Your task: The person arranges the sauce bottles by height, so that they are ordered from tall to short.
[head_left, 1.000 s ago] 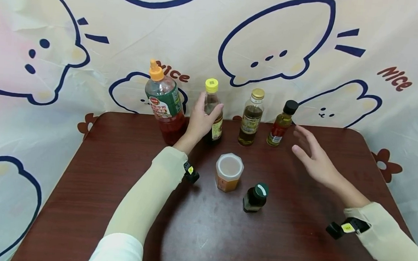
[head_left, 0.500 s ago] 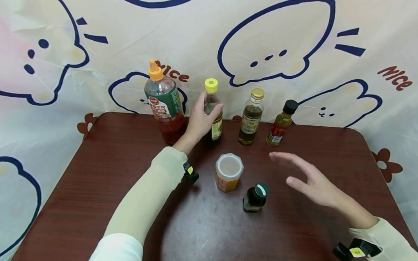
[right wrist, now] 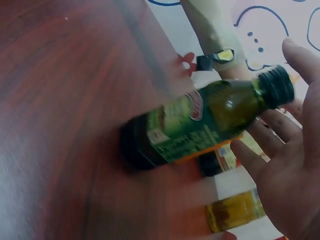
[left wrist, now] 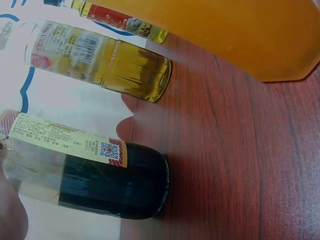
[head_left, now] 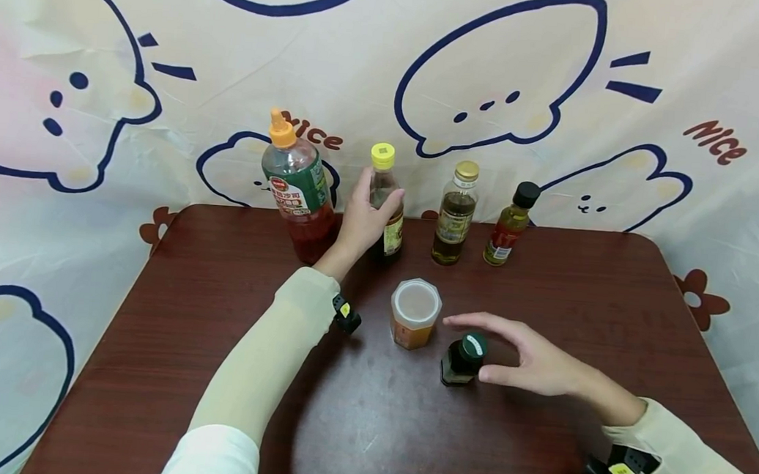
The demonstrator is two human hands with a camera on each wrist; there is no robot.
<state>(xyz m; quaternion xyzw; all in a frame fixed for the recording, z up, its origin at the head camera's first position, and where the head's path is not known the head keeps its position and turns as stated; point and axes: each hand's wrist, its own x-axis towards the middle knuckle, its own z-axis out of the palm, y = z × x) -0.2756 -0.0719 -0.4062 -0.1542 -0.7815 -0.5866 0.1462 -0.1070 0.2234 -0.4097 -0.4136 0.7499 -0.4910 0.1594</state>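
Observation:
My left hand point(head_left: 362, 222) holds a yellow-capped bottle of dark sauce point(head_left: 393, 236), thumb on its right side and fingers on its left. It stands upright on the table; in the left wrist view its dark lower half point(left wrist: 115, 182) is plain, with only a bit of hand at the edge. My right hand point(head_left: 532, 359) reaches around a small dark green glass bottle point(head_left: 460, 364) with a green cap. Thumb and fingers are spread on either side of it. In the right wrist view the green bottle point(right wrist: 185, 127) stands before the open palm, and contact is unclear.
Just left of the green bottle stands an octagonal jar point(head_left: 415, 316) with a pale lid and orange contents. Along the back edge are a red sauce squeeze bottle point(head_left: 300, 191), a gold-capped oil bottle point(head_left: 455, 220) and a small black-capped bottle point(head_left: 508, 231). A printed cloth point(head_left: 339, 58) hangs behind.
My right hand has moved from beside the black-capped bottle, back and to the left, to the green bottle. The left hand has stayed on the yellow-capped bottle.

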